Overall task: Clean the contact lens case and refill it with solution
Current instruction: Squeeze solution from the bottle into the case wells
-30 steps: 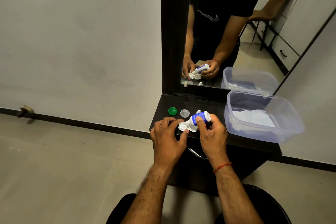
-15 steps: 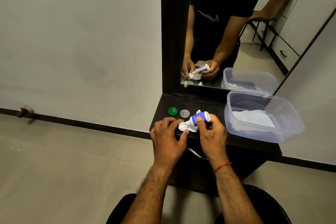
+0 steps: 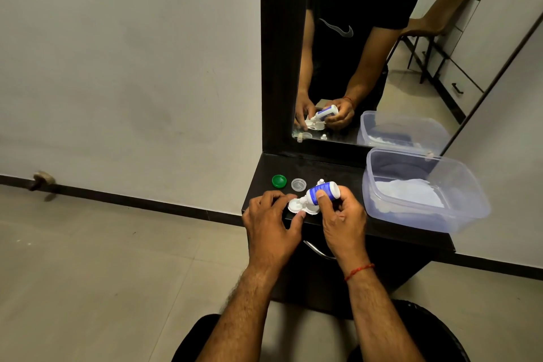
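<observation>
Front edge of the shelf (image 3: 411,232): your left hand (image 3: 271,225) pinches the white lens case (image 3: 295,206); your right hand (image 3: 342,219) grips the solution bottle (image 3: 321,193), nozzle down over a well. Step judged: refilling. Next: fill the second well, then fit the green cap (image 3: 279,181) and clear cap (image 3: 298,184) lying behind.

At three o'clock a plastic tub (image 3: 423,214) blocks the desk (image 3: 338,169); two caps (image 3: 279,181) sit at eleven; bare dark top lies open at twelve.
</observation>
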